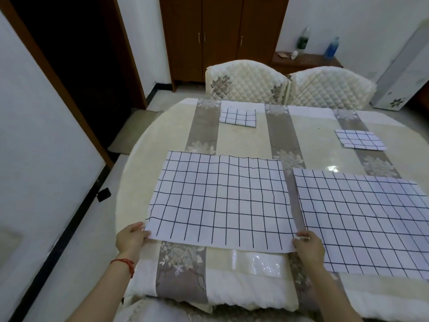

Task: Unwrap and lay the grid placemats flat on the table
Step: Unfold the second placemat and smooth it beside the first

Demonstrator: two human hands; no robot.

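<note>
A white grid placemat lies spread open on the table in front of me. My left hand pinches its near left corner, and my right hand pinches its near right corner. A second unfolded grid placemat lies flat to the right, its edge just beside my right hand. Two folded grid placemats rest farther back: one at the far middle, the other at the far right.
The round table wears a cream and grey floral cloth under a shiny clear cover. Two quilted white chairs stand at the far side. A third chair back sits at the near edge below my arms. A wall is close on the left.
</note>
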